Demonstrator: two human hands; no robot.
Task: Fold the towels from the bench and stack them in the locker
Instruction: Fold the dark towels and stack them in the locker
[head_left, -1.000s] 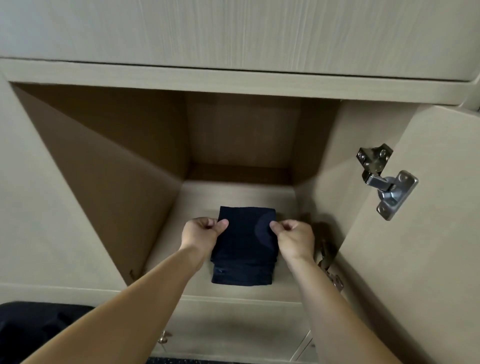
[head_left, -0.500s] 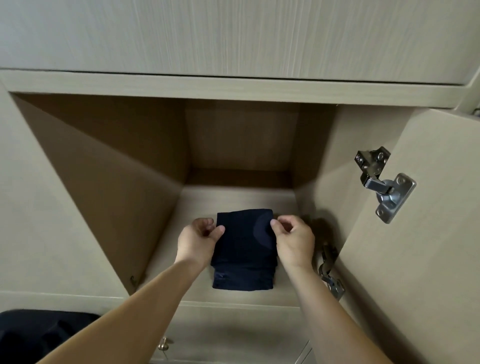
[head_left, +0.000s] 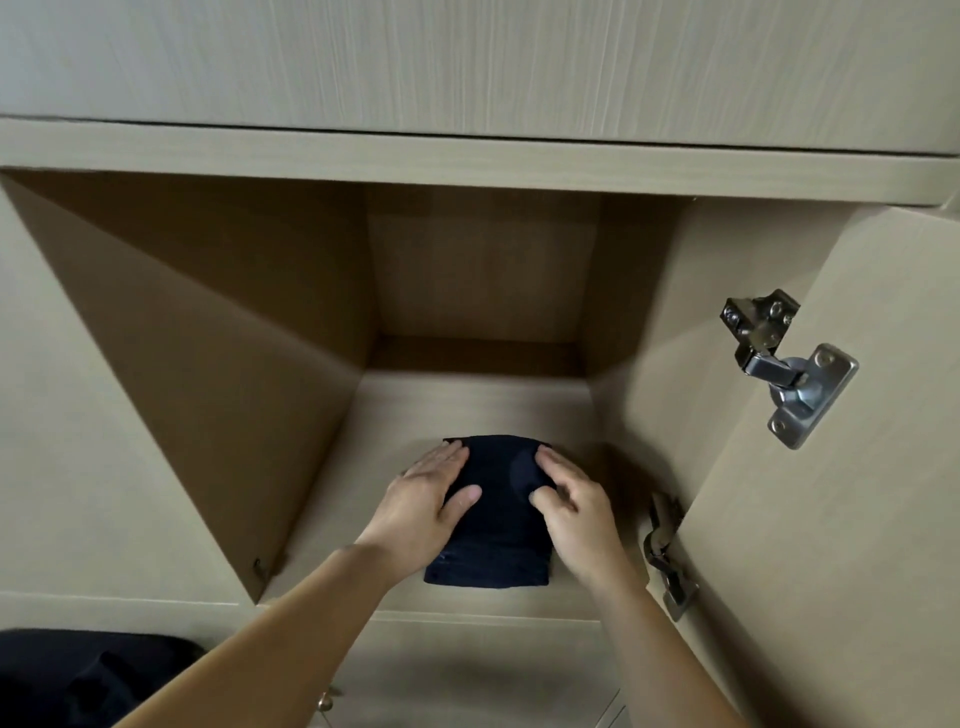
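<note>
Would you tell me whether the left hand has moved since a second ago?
Yes. The left hand has slid right, away from the locker's left wall, from the edge of the towel onto its top, fingers flat.

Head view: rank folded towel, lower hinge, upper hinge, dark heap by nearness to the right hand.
1. folded towel, touched by the right hand.
2. lower hinge, just to its right.
3. upper hinge, up right.
4. dark heap, far bottom left.
</note>
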